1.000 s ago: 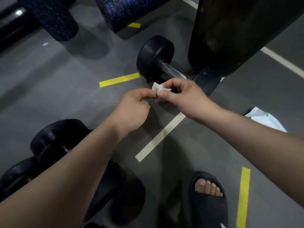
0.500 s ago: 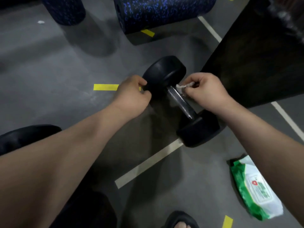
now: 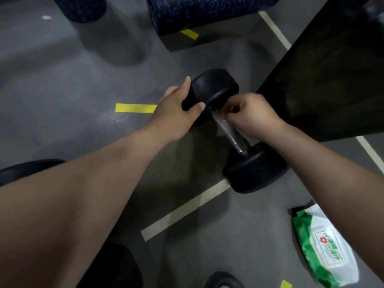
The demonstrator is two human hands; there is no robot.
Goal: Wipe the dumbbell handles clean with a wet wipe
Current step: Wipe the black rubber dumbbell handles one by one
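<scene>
The dumbbell (image 3: 253,173) lies mid-floor (image 3: 62,90). The right grip (image 3: 251,115) is clenched on the far end of the handle (image 3: 230,134), wipe not visible; the left grip (image 3: 174,115) grasps the far head (image 3: 216,86). Danger: if that hold loosens, the dumbbell rolls and the stroke skids off.

We see dim, soft light; broad shadows pool on the grey matte floor (image 3: 52,90), the knurled steel dumbbell handle (image 3: 230,132) glints faintly, and the edges blur and bend.

Matt black rubbery dumbbell heads (image 3: 216,88), shiny knurled metal handle (image 3: 230,134), glossy plastic wipe pack (image 3: 328,252), matt grey floor (image 3: 62,90).
</scene>
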